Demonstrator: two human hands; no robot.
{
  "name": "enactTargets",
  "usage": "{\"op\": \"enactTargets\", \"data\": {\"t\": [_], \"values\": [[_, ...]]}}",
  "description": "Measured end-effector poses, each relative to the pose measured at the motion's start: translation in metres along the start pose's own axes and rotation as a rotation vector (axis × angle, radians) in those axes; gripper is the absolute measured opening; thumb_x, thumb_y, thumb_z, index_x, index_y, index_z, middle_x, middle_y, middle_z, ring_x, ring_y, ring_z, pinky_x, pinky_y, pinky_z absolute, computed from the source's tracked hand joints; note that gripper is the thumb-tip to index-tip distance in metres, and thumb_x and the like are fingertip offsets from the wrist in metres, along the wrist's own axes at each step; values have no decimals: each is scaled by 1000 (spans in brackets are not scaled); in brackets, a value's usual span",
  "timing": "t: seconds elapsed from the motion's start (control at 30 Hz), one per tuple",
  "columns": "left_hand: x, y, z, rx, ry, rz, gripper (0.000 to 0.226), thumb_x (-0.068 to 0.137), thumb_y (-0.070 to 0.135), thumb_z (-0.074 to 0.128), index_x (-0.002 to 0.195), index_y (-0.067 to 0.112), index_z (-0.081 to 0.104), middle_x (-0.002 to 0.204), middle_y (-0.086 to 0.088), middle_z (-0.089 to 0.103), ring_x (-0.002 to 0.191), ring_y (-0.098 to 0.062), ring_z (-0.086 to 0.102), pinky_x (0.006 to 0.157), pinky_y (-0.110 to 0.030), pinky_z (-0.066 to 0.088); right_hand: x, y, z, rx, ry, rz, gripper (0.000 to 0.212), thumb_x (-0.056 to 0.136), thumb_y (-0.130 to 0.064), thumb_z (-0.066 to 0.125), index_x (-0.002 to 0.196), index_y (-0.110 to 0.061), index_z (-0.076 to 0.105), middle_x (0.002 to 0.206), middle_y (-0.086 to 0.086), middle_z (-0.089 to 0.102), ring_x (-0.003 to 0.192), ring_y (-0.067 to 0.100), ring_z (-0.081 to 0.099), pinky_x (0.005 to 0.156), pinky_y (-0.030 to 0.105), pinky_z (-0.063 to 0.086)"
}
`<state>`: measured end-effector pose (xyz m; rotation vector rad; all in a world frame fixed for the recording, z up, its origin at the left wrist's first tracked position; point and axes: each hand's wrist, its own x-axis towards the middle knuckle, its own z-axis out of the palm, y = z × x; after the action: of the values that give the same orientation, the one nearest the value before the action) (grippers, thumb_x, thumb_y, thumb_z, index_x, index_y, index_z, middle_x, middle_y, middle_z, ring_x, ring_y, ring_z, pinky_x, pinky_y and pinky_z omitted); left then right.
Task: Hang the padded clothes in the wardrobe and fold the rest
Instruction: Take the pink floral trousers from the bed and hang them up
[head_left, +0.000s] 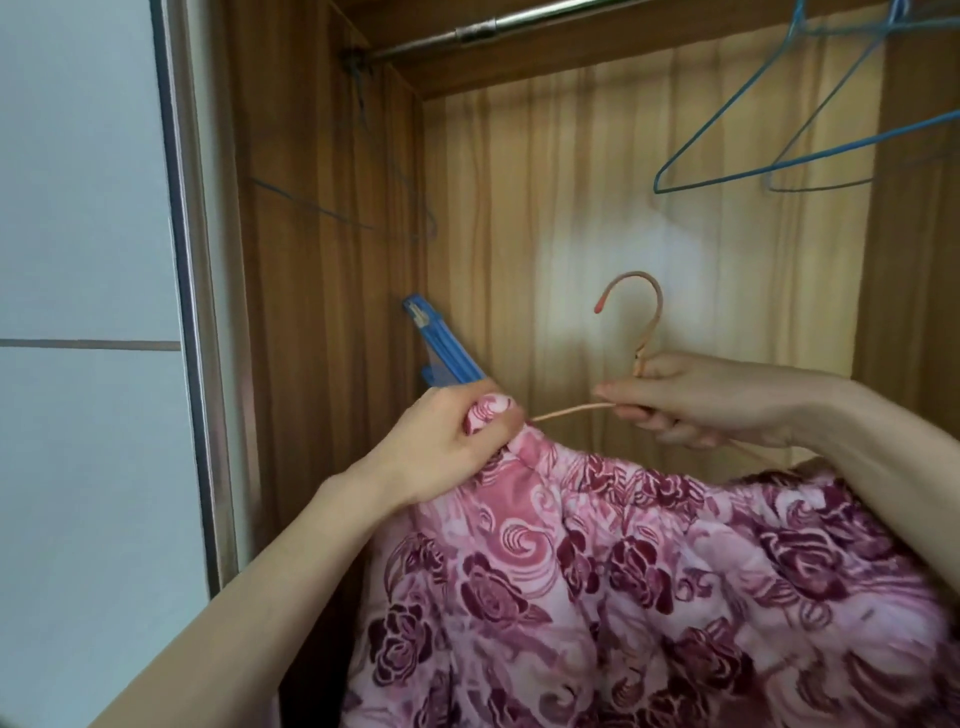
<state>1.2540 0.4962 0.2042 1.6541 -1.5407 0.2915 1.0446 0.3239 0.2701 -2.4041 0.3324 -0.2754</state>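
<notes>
Left hand grips the pink rose-patterned padded garment at its edge; right hand pinches the peach wire hanger, apparently half-inserted. Next: seat the garment, then hook the steel wardrobe rail.

- Open wardrobe interior at 12 o'clock; rail bare along its middle.
- Rail's 1–2 o'clock stretch taken by blue wire hangers.
- Blue clip seen at 10 o'clock.
- Lower space filled by pink garment.
</notes>
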Motion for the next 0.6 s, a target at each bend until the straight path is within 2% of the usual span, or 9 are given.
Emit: {"op": "enactTargets", "data": {"t": [0.07, 0.17, 0.27, 0.33, 0.4, 0.43, 0.53, 0.6], "values": [[2, 6, 0, 91, -70, -19, 39, 90, 60, 56, 88, 23, 67, 78, 3, 70, 72, -16, 68, 72, -47, 56, 2, 1, 0, 20, 4, -7, 44, 105, -46, 51, 70, -19, 47, 57, -6, 28, 45, 10, 18, 39, 19, 15], [10, 15, -3, 130, -155, -38, 25, 91, 42, 66, 83, 19, 69, 74, -3, 69, 67, -15, 64, 70, -48, 56, 0, 1, 0, 10, 4, -42, 44, 106, -46, 49, 72, -17, 47, 56, -6, 26, 47, 11, 18, 40, 20, 16], [17, 21, -2, 102, -153, 42, 41, 99, 41, 66, 75, 8, 66, 67, -14, 61, 55, -13, 50, 58, -42, 46, -7, 5, 0, -52, 78, -101, 45, 105, -47, 50, 76, -14, 53, 55, -8, 33, 45, 9, 26, 41, 19, 25], [17, 21, 1, 36, -66, 93, 51, 103, 45, 62, 70, 6, 62, 64, -19, 55, 53, -23, 45, 55, -41, 41, -13, 12, -1, -61, 175, -158, 46, 104, -46, 51, 81, -8, 60, 57, -4, 45, 46, 11, 42, 46, 23, 40], [17, 17, 2, -10, 30, 119, 52, 106, 40, 60, 65, 8, 57, 61, -18, 52, 54, -30, 45, 57, -42, 42, -20, 21, -5, -95, 315, -234, 48, 101, -50, 51, 90, -8, 70, 69, 1, 65, 62, 14, 67, 65, 33, 58], [17, 15, 2, -38, 62, 116, 52, 105, 38, 61, 63, 10, 56, 59, -18, 51, 53, -31, 44, 57, -41, 41, -25, 27, -8, -124, 378, -254, 49, 97, -55, 50, 95, -12, 72, 78, 2, 72, 74, 15, 73, 76, 36, 60], [14, 9, 0, -88, 133, 78, 52, 102, 39, 67, 61, 7, 58, 56, -16, 51, 49, -17, 39, 52, -32, 34, -48, 54, -19, -55, 446, -182, 52, 91, -63, 45, 103, -22, 75, 93, -1, 78, 91, 16, 76, 93, 36, 58], [13, 5, -4, -85, 195, 72, 50, 100, 39, 69, 60, 10, 61, 53, -9, 53, 49, -16, 42, 52, -33, 36, -71, 72, -19, -46, 454, -104, 64, 88, -81, 41, 101, -30, 77, 96, -9, 79, 93, 7, 74, 97, 35, 54]]}}
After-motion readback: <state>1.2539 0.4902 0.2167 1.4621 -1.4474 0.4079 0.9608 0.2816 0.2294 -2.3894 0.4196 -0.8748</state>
